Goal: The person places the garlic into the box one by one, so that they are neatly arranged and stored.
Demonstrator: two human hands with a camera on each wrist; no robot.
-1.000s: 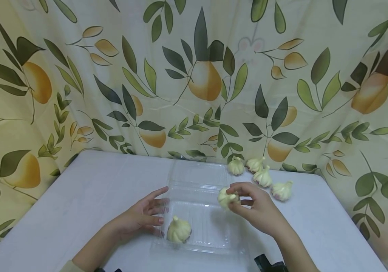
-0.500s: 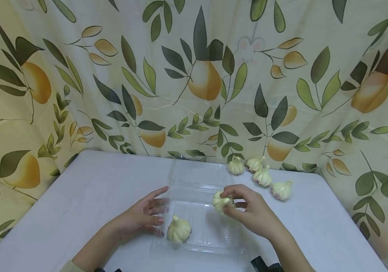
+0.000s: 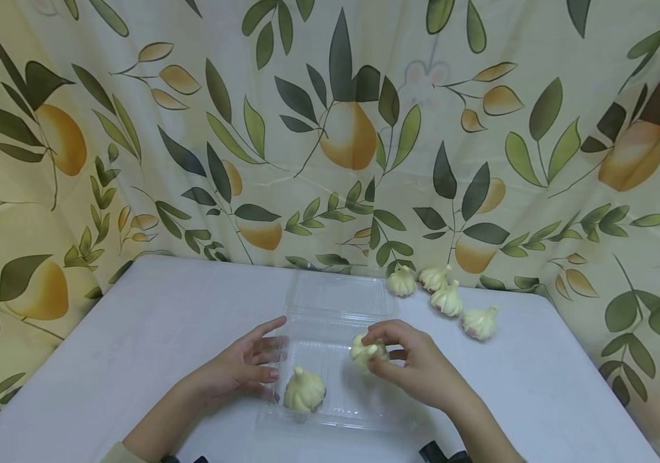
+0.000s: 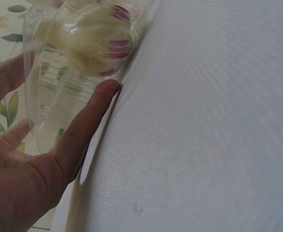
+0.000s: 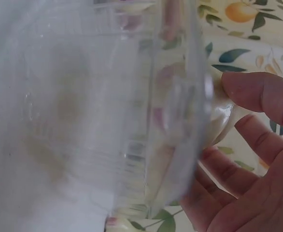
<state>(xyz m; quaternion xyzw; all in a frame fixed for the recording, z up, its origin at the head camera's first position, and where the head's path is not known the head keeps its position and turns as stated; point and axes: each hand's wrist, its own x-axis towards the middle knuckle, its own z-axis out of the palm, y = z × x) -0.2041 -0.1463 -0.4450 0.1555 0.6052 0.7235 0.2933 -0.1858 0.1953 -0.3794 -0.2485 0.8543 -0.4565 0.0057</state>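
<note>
Clear plastic is shining low in the middle of the frame, where an open box [image 3: 358,423] is lying on the white table [image 3: 133,334]. The right hand [image 3: 416,366] is pinching a garlic bulb [image 3: 361,354], and over the last second both are sliding left, further over the box, so this bulb seems to be getting close to its spot. Another bulb [image 3: 305,390] is sitting in the box's lower left corner, leaving room to its right. The left hand [image 3: 237,372] is spreading its fingers at the left edge. Four more bulbs [image 3: 446,300] are sitting farther back, up and right.
</note>
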